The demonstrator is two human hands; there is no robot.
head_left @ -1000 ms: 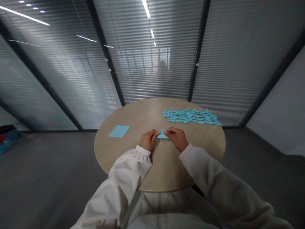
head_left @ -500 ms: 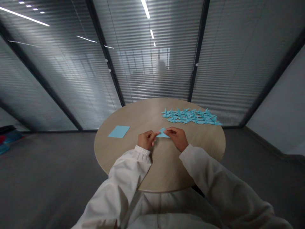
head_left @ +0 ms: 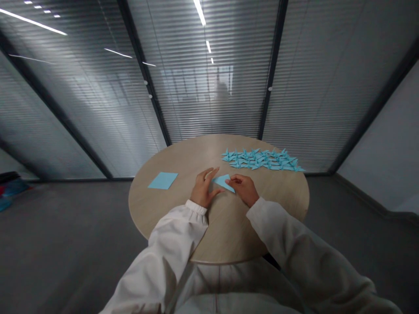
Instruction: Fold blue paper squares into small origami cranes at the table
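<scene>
Spreading its fingers, the left hand sits just beside a folded light-blue paper triangle, its long axis slanting down toward the right hand; that nearer hand's fingertips bunch at the paper's edge (pinching or only touching, hard to tell). Beyond, a blue sheet and massed paper cranes lie on the round wooden table.

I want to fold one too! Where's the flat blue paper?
In the head view, the flat blue paper lies on the left part of the round wooden table, a little left of the person's left hand.
</scene>
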